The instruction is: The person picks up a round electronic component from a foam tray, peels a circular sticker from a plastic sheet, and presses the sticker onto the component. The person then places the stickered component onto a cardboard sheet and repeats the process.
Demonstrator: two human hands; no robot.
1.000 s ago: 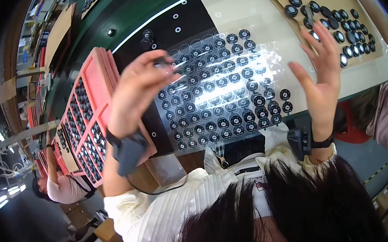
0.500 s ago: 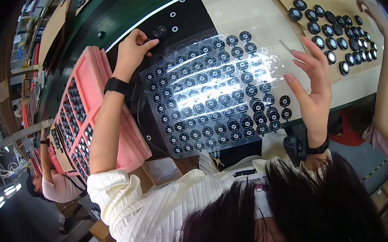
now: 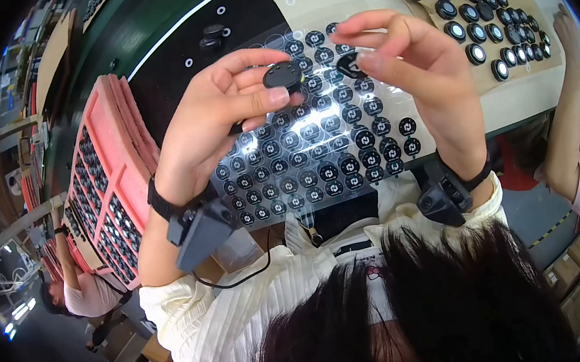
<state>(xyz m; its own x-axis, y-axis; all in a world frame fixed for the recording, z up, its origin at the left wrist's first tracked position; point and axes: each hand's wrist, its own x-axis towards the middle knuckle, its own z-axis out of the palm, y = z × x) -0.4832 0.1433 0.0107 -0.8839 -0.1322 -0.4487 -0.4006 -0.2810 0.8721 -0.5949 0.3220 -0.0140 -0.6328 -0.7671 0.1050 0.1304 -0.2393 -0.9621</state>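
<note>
Pinched between the thumb and fingers of my left hand (image 3: 208, 112) is a round black disc-shaped part (image 3: 281, 76), tilted, with small marks on its upper face. My right hand (image 3: 428, 65) is close by on the right, thumb and finger closed on a round black sticker (image 3: 349, 67) with a white logo. A small gap separates the sticker from the part. Beneath both hands lies a clear sheet (image 3: 394, 108) bearing rows of similar round stickers, its upper left portion partly covered by my left hand. Beyond my left hand sit a few loose black round parts (image 3: 212, 36).
Stacked pink foam trays (image 3: 123, 168) with black pieces stand on the left. At the right, many black round parts with pale centres (image 3: 475, 53) rest on brown cardboard (image 3: 427, 9), near another person's arm (image 3: 571, 87). Another person (image 3: 89, 291) works at far left.
My left hand has come back from the loose black parts, bringing one toward the middle. My right hand has moved left and up with the sticker, close to that part.
</note>
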